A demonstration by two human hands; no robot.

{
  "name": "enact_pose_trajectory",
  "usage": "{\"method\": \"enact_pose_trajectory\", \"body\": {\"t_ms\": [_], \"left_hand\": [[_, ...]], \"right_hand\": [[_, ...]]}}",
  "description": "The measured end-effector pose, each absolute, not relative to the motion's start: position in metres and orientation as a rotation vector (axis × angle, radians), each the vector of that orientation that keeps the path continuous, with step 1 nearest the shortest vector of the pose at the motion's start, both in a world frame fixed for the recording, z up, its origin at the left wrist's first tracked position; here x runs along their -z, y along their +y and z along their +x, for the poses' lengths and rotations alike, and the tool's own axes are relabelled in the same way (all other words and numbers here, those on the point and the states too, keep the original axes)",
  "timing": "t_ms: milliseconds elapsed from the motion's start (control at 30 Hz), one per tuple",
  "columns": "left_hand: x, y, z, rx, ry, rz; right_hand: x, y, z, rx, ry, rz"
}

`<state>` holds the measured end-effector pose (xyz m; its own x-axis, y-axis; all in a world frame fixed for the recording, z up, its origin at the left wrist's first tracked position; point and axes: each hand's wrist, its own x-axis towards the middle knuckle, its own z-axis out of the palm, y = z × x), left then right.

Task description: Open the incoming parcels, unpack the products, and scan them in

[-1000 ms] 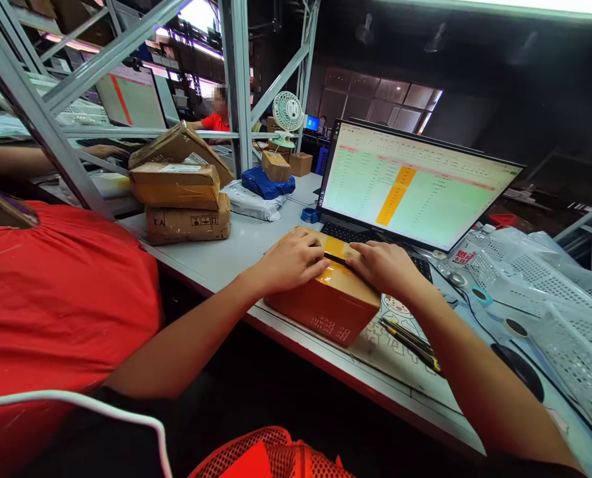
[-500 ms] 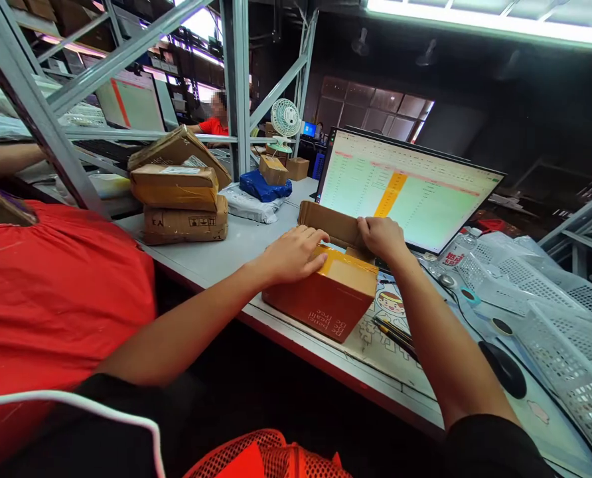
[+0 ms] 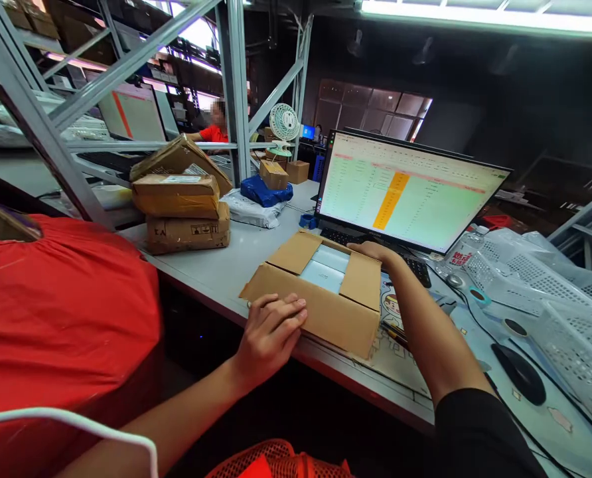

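Observation:
A cardboard box (image 3: 310, 312) sits on the desk near its front edge. Its side flaps lie inward, and a pale blue-white package (image 3: 323, 275) shows through the gap between them. The long front flap hangs folded outward. My left hand (image 3: 275, 328) rests on that flap, fingers slightly bent and a little apart, the thumb hidden. At the box's far right edge, my right hand (image 3: 373, 251) curls around the back flap, with its fingertips mostly out of sight. Pens (image 3: 394, 333) lie on a drawing-covered mat just right of the box.
Behind the box stand a monitor (image 3: 410, 192) and keyboard (image 3: 338, 238). Stacked cartons (image 3: 186, 226) and plastic-wrapped parcels (image 3: 256, 209) are at left. White baskets (image 3: 569, 338) and a mouse (image 3: 519, 373) lie right. A red sack (image 3: 62, 299) stands left; a co-worker (image 3: 215, 129) sits beyond.
The box's top has been opened: its taped flap has turned down toward me, exposing the package inside. My left hand moved nearer and down with the flap; my right hand lowered at the back.

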<state>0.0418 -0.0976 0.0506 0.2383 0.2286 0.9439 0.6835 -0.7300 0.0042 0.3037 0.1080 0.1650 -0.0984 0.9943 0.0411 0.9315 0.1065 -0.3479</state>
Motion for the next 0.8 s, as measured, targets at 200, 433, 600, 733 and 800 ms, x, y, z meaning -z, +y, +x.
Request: {"method": "enact_pose_trajectory", "body": {"t_ms": [200,433,600,733,800], "left_hand": [[-0.09,-0.091,0.01,1.501,-0.663,-2.434],[-0.244,-0.004,-0.023,1.283,-0.976,-3.285],[-0.252,0.059,0.007,0.761,-1.024,-3.542],[-0.223,0.067,0.015,0.138,-1.024,-3.551],[-0.216,0.062,0.012,0.058,-1.001,-3.476]], "right_hand": [[-0.175,0.077,0.314,0.026,-1.782,-1.643],[-0.165,-0.003,0.31,-0.222,-2.35,-0.788],[-0.176,-0.03,0.319,-0.089,-2.41,-0.766],[-0.184,-0.054,0.355,0.141,-2.229,-0.901],[-0.175,-0.066,0.372,0.19,-2.17,-0.941]]}}
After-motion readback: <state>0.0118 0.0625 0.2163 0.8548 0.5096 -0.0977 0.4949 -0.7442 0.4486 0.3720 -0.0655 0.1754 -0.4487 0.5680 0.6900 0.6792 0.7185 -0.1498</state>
